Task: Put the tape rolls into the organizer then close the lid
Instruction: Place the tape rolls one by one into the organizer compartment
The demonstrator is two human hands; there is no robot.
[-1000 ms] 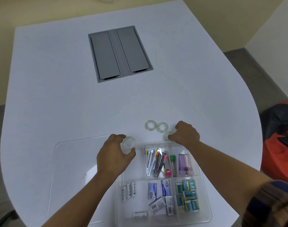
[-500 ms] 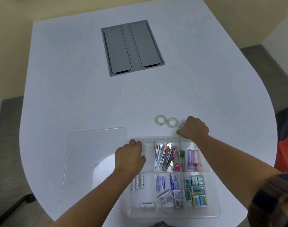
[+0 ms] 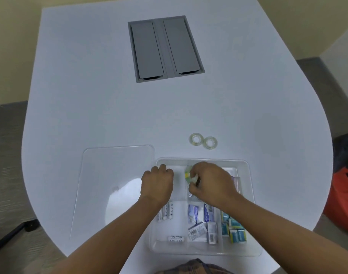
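Right hand [image 3: 210, 182] over far middle of clear organizer [image 3: 248, 175], fingers curled, pinching a small tape roll [image 3: 188, 175] at fingertips; roll tilted on edge, just above far-left compartment divider. Left hand [image 3: 158, 183] at far-left compartment, fingers folded into loose fist; cannot tell whether anything inside, contents hidden under knuckles. Two more tape rolls [image 3: 196, 138] [image 3: 210, 142] flat on white table [image 3: 90, 95], touching side by side, just beyond organizer's far wall. Clear lid [image 3: 114, 175] flat on table, directly left of organizer, not on it. Other compartments already hold batteries [image 3: 167, 211], small boxes [image 3: 233, 231], loose packets [image 3: 197, 228]. Grey cable hatch [image 3: 165, 48] far up table, well apart.

Handling judgement: rolls look light, rigid, small plastic cores with clear tape, smooth outer face, likely slippery. Best hold probably thumb and finger across outer rim, or fingertip hooked through centre hole. Flat on table, hard to get under, so tipping up by edge or sliding to table-free grip likely needed. Not fragile, fine to drop short way into compartment. May roll if set on edge, so lay flat. Lid thin, flexible-looking, transparent, easy to misjudge edges; take by long side with both hands.

Progress: mid-task, two rolls left out, lid open.
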